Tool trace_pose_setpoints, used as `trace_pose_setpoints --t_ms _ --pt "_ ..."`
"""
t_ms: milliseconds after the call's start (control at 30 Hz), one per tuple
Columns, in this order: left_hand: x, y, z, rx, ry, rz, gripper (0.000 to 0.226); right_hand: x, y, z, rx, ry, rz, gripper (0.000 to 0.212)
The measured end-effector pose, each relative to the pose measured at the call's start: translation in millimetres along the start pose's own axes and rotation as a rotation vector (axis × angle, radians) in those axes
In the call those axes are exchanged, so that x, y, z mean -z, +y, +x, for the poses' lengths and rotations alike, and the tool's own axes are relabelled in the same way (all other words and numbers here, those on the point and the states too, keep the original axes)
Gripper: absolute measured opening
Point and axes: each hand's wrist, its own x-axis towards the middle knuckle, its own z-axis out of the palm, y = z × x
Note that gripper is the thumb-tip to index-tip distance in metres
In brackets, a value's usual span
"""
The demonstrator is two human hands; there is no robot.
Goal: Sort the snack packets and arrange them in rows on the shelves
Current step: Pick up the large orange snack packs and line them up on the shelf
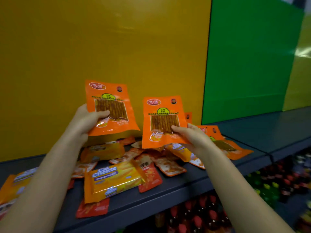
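Two flat orange packets with clear windows are held up in the middle of the frame, one in each hand. The left hand (87,121) grips the left orange packet (110,106) by its lower left edge, thumb across the front and fingers behind, so the packet stands upright above and to the right of the hand. The right hand (193,138) pinches the right orange packet (162,120) at its lower right corner, thumb on the front just under the window. This packet sits up and to the left of the hand and lower in the frame than the other one.

Right of centre, behind the right hand, more packets of the same kind (235,148) lean or lie overlapped on the shelf (185,185). There appear to be three, though the hand hides part of them.

Four yellow cheese wafer packs show:
- one (114,179) in the lower middle
- one (15,184) at the left edge
- one (102,151) further back, below the left hand
- one (185,153) under the right hand

Small red sachets (149,179) lie jumbled among and under the packs across the lower middle. At least eight can be seen, and some are partly buried.

A yellow back panel (101,39) fills the upper left and a green panel (244,56) the upper right. Red-capped bottles (200,214) stand below the shelf at the lower right.
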Motion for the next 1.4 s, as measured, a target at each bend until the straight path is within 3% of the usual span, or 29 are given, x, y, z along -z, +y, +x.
trace_pose_setpoints --t_ms 267,500,667,967,1100,1300,1400 --pt "-150.3 7.8 -20.5 0.032 -0.278 -0.036 0.028 154.9 -27.3 -43.4 0.008 0.295 -0.006 0.007" --pt "-288.9 0.8 -60.1 0.109 -0.433 -0.070 0.032 288.5 -47.2 -66.8 -0.015 0.420 -0.030 0.008" --pt "-365.0 -10.6 -84.9 0.192 -0.445 -0.082 0.039 361.9 -57.1 -72.5 -0.030 0.431 -0.076 0.006" --pt "-477.8 -28.0 -93.4 0.361 -0.439 -0.078 0.030 452.5 -50.9 -45.1 -0.086 0.410 -0.056 0.007" --pt "-521.9 -36.4 -77.0 0.359 -0.411 -0.037 0.009 481.6 -46.7 -15.3 -0.095 0.358 -0.074 0.009" --pt "-571.1 -58.2 -40.7 0.325 -0.330 0.009 0.007 507.0 -45.0 46.1 -0.099 0.278 -0.133 0.008" --pt "-584.7 -70.2 -22.0 0.299 -0.258 0.057 0.005 510.9 -41.4 79.7 -0.101 0.217 -0.188 0.020"
